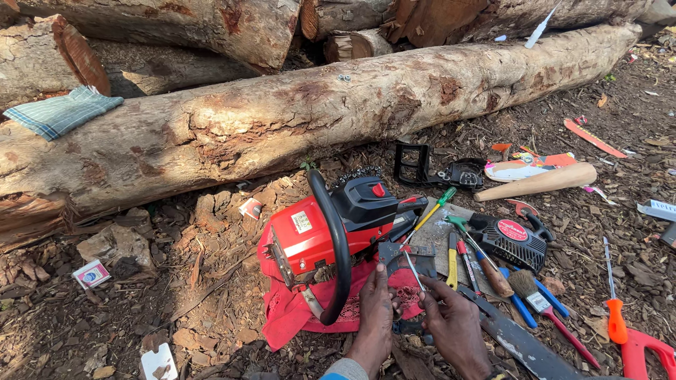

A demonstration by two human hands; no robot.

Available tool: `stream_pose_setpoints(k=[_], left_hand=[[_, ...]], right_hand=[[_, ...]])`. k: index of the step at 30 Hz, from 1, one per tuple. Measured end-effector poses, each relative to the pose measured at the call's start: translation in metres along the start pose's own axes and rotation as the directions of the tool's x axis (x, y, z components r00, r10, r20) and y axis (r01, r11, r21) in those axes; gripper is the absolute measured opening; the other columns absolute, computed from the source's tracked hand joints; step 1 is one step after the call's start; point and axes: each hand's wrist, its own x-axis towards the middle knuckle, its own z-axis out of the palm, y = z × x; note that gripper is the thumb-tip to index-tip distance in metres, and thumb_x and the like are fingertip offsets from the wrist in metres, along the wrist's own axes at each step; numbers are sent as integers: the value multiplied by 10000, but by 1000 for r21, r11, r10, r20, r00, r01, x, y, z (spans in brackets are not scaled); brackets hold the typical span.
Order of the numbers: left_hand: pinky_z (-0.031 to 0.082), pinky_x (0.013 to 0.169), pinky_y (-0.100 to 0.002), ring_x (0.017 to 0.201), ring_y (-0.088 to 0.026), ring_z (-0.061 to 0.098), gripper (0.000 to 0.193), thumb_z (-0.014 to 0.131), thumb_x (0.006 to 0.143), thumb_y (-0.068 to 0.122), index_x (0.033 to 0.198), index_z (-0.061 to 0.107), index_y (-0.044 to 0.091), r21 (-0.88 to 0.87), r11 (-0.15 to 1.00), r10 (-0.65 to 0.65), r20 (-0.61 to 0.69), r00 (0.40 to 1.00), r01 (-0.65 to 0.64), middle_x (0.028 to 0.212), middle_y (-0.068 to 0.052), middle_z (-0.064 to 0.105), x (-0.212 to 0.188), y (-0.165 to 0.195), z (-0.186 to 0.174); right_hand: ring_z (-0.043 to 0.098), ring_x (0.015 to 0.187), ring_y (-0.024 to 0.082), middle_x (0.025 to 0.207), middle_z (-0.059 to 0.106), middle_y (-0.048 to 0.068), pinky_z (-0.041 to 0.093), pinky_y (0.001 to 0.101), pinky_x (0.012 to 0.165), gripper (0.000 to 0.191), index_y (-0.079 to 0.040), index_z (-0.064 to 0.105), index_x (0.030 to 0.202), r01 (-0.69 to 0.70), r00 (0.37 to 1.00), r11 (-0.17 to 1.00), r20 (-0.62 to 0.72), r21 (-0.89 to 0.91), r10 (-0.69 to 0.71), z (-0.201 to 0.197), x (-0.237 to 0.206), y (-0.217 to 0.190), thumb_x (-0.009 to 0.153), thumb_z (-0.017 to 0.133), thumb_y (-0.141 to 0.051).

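A red and black chainsaw body [331,236] lies on a red cloth [296,313] on bark-strewn ground, its black handle loop [339,260] facing me. My left hand [377,309] rests at the cloth's edge, fingers against a dark metal part [405,259] beside the saw. My right hand [451,320] pinches a thin metal rod [414,271] that points up toward that part.
A long log [317,112] lies behind the saw, with a checked cloth [62,111] on it. Screwdrivers [433,211], a brush [535,299], a black cover [510,239], a guide bar [521,341], a wooden mallet handle [539,181] and an orange-handled tool [616,317] lie at right.
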Motion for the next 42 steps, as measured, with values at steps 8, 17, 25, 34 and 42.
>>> stream_pose_setpoints(k=[8, 17, 25, 34, 42], left_hand=[[355, 460, -267, 494, -80, 377, 390, 567, 999, 490, 1143, 626, 133, -30, 998, -53, -36, 998, 52, 621, 44, 345, -7, 6, 2], [357, 517, -279, 555, -90, 384, 429, 533, 1006, 545, 1156, 556, 144, -90, 984, -153, 41, 987, 156, 648, 47, 358, -7, 21, 3], [362, 505, -268, 545, -86, 396, 403, 542, 1018, 542, 992, 496, 142, -119, 986, -104, 107, 989, 117, 639, 47, 398, -3, 28, 2], [355, 485, -262, 534, -85, 398, 282, 527, 1042, 429, 1009, 554, 150, -88, 985, -139, 127, 982, 151, 635, 44, 419, -4, 29, 4], [361, 489, -260, 533, -83, 401, 256, 514, 1045, 409, 985, 536, 160, -33, 982, -182, 123, 976, 187, 644, 42, 437, -5, 32, 4]], right_hand=[[716, 538, 140, 805, 816, 92, 603, 321, 523, 362, -143, 703, 1304, 2, 1000, 1000, 0, -7, -2, 2, 1, 4, 947, 710, -204], [653, 491, 108, 662, 779, 60, 523, 300, 460, 286, -155, 767, 1210, 41, 999, 999, -28, -36, -42, -13, 12, 8, 933, 738, -221], [600, 520, 55, 614, 766, 55, 492, 282, 456, 255, -94, 801, 1138, 231, 973, 973, 5, 4, -231, -7, 2, 7, 898, 727, -136], [705, 570, 101, 770, 820, 48, 555, 296, 488, 256, -106, 800, 1106, 410, 912, 912, -7, -27, -410, -18, 4, -1, 859, 736, -109], [778, 653, 135, 864, 840, 69, 616, 313, 591, 243, -123, 811, 1072, 322, 945, 942, -23, -90, -326, -21, 0, -7, 844, 726, -139]])
